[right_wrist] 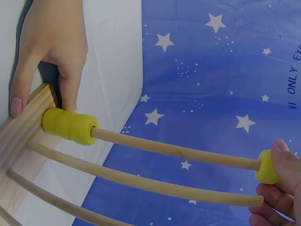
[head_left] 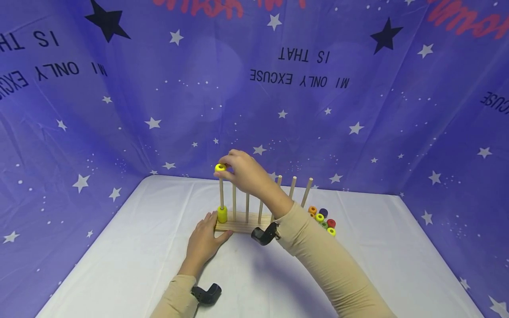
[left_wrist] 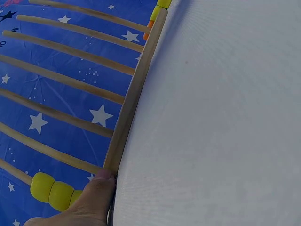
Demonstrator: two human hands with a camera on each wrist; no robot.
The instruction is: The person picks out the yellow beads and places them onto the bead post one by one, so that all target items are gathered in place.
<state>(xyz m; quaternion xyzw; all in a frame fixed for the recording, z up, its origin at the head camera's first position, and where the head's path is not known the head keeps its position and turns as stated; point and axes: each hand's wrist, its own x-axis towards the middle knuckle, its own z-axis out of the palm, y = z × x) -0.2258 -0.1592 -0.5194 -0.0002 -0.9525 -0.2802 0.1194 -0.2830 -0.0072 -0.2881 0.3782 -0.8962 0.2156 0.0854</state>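
Your right hand (head_left: 242, 170) pinches a yellow bead (head_left: 220, 168) right on the tip of the leftmost peg (head_left: 221, 190), frame centre; the peg's long axis runs straight down to two yellow beads (head_left: 222, 214) at its foot. Your left hand (head_left: 204, 240) grips the wooden base (head_left: 238, 227) corner on the counter (head_left: 119, 247). Loose beads (head_left: 323, 219) lie right of the rack, well apart.
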